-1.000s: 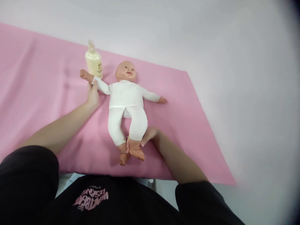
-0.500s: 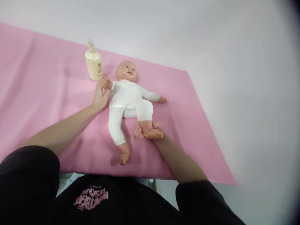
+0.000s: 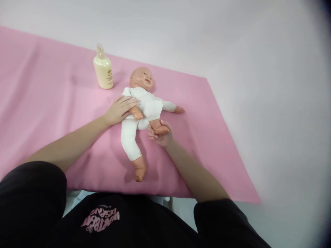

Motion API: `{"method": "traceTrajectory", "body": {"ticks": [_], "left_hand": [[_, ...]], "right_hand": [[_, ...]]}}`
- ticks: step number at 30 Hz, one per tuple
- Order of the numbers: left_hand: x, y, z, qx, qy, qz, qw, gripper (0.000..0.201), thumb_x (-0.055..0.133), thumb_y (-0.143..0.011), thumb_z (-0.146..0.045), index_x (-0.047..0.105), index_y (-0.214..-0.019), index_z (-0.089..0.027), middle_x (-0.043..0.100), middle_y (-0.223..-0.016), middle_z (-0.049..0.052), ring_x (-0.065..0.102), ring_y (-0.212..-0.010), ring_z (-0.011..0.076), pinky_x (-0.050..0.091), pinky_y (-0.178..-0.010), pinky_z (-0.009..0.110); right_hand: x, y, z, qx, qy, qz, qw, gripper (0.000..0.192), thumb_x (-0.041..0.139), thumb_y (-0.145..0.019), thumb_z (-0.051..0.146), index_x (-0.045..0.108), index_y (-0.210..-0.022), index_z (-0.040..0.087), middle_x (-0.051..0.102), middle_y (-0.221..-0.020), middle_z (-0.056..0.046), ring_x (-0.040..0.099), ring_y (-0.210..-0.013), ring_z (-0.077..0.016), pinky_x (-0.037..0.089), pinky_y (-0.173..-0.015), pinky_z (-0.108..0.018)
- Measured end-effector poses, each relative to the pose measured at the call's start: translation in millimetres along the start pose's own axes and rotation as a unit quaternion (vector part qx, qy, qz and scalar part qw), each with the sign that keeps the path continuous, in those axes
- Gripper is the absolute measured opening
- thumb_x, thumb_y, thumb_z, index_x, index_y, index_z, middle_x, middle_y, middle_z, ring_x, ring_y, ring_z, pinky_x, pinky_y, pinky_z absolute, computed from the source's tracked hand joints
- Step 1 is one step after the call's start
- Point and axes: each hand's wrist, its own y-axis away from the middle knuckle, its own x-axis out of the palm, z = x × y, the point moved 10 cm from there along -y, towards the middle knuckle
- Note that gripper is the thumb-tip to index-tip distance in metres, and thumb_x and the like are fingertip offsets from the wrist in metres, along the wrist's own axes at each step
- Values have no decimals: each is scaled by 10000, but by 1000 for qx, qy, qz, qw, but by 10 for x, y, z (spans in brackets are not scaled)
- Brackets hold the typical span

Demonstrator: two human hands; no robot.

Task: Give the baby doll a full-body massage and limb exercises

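Note:
A baby doll [image 3: 142,100] in a white suit lies on its back, its head turned to the right. My left hand [image 3: 120,109] is on the doll's left-side arm, which is bent down across the belly; my fingers lie over the sleeve and my thumb is hidden. The doll's small hand [image 3: 137,114] shows just past my fingers. My right hand [image 3: 165,137] is closed around the ankle of the raised, bent leg, its foot [image 3: 160,129] resting above my palm. The other leg [image 3: 130,141] lies stretched toward me.
A pump bottle [image 3: 103,72] of pale yellow liquid stands left of the doll's head. Beneath everything is a pink cloth [image 3: 64,110], whose right edge slants toward me. Beyond it is a white surface [image 3: 258,86].
My left hand has brought the doll's arm down and inward across its belly. My right hand has pushed the bent leg up toward the belly. The doll's head has turned slightly right.

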Motion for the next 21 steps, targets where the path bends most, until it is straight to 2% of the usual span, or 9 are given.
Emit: {"method": "traceTrajectory", "body": {"ticks": [4, 12, 14, 17, 21], "left_hand": [[-13, 7, -12, 6, 4, -4, 1000, 507, 459, -1040, -558, 644, -1408, -263, 666, -1446, 147, 517, -1458, 334, 316, -1252, 589], [-15, 17, -8, 9, -24, -12, 1000, 540, 411, -1060, -550, 603, -1437, -214, 652, -1454, 163, 510, -1460, 336, 343, -1231, 589], [-81, 29, 2, 3, -8, -42, 999, 572, 432, -1045, -590, 578, -1448, -212, 650, -1446, 167, 532, -1434, 345, 371, -1213, 585], [-231, 83, 102, -21, 31, -123, 992, 628, 476, -1019, -652, 522, -1466, -213, 632, -1443, 168, 567, -1388, 334, 403, -1202, 549], [-378, 203, 495, -95, 112, -245, 958, 690, 509, -995, -712, 437, -1457, -205, 555, -1495, 159, 502, -1444, 311, 376, -1239, 514]], "right_hand": [[9, 2, 2, -1, 9, -8, 1000, 417, 487, -958, 534, 643, -883, 155, 613, -653, 12, 454, -511, -100, 482, -548, -245], [19, 12, 19, -13, 34, -16, 999, 406, 544, -898, 529, 667, -887, 141, 607, -658, 6, 459, -517, -103, 472, -544, -256], [34, 6, 23, -22, 46, 5, 999, 411, 555, -886, 542, 660, -894, 145, 611, -670, 3, 468, -521, -107, 476, -550, -266], [94, 6, 10, -34, 67, 63, 995, 437, 586, -868, 581, 641, -917, 150, 622, -677, 0, 491, -523, -117, 492, -571, -286], [268, 87, -78, -18, 81, 166, 983, 491, 680, -801, 625, 631, -928, 153, 670, -691, -19, 561, -543, -149, 538, -609, -328]]}}
